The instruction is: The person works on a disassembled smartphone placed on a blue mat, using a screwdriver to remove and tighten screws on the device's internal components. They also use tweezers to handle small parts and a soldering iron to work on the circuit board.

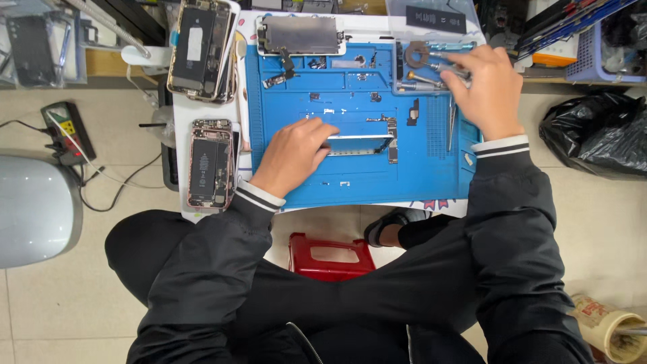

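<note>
Head view: I see my left hand [294, 154] pressing flat, ungripped, on the phone frame [360, 143] mid blue mat [350, 185]; right hand [486, 91] fingers clench screwdrivers [431, 74] at the mat's far-right corner; opened phones [209, 162] left of the mat.

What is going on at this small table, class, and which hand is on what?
A person sits over a blue work mat strewn with small phone parts. The left hand rests on a thin metal frame piece in the mat's middle. The right hand reaches among the screwdrivers in the mat's top right tray. Two opened phones lie left of the mat, and a screen panel lies above it.
</note>
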